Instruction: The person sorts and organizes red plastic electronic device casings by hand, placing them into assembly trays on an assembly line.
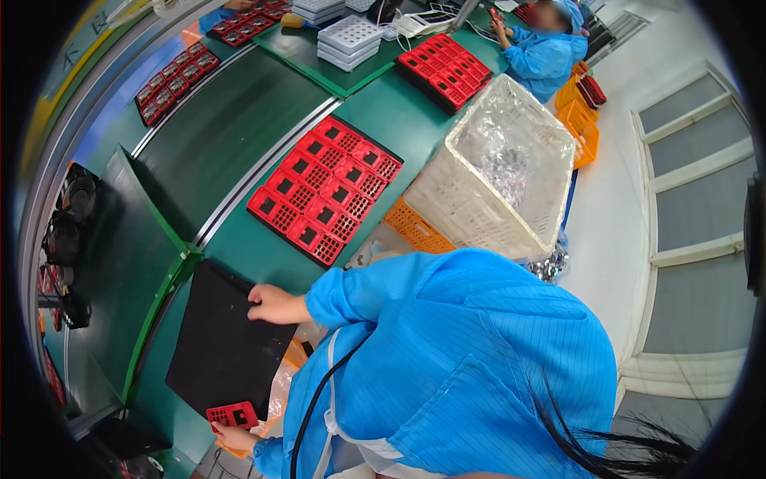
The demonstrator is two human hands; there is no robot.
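My left hand [234, 439] grips the edge of a small red plastic housing [231, 414], which has a grid of key holes and a dark square window. It is at the near end of a black mat [227, 343] on the green bench. Over the mat's right part is my right hand [279, 305], its fingers curled together; whatever they may hold is too small to make out. Beyond it lies a black tray [325, 190] filled with rows of similar red housings.
A white crate [487, 191] with clear plastic bags stands to the right, above an orange crate [416, 223]. A green-edged panel [152, 319] borders the mat. Farther off are another red-filled tray [444, 70], stacked white trays [349, 40] and a person in blue [542, 56].
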